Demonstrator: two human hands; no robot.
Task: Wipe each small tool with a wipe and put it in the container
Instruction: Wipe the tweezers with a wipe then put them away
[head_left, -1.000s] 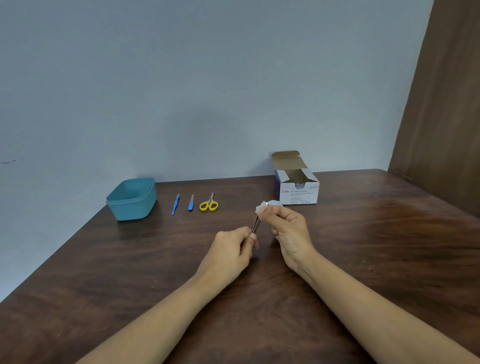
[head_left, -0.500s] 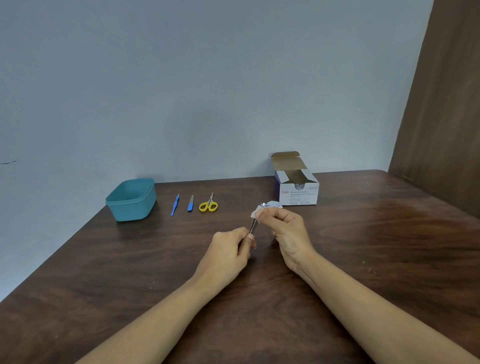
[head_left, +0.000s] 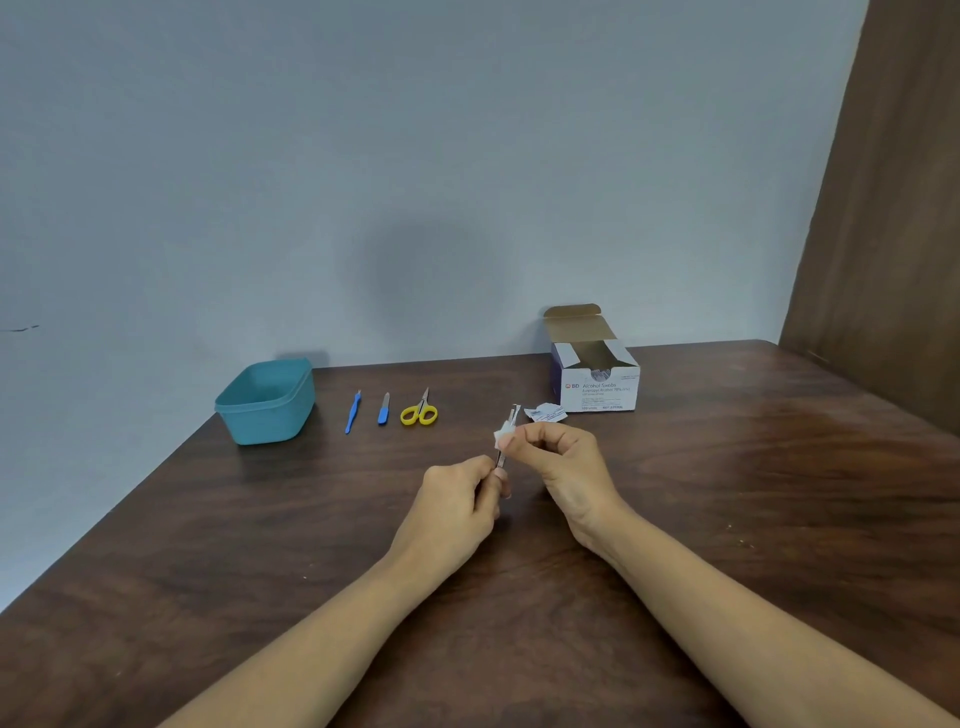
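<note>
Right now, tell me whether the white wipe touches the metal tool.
Touching. In the head view the right hand pinches the white wipe around the metal tool, whose shaft shows above and below it.

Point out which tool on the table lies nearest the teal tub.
The long blue-handled pick, leftmost in the row; the short blue file and yellow-handled scissors lie farther right.

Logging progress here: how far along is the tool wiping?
Done: a wipe packet is torn open; no tool shows inside the teal container. In hand: left hand holds a metal tool, right hand pinches the wipe round it. Left: blue pick, blue file, yellow scissors lie beside the container.
</note>
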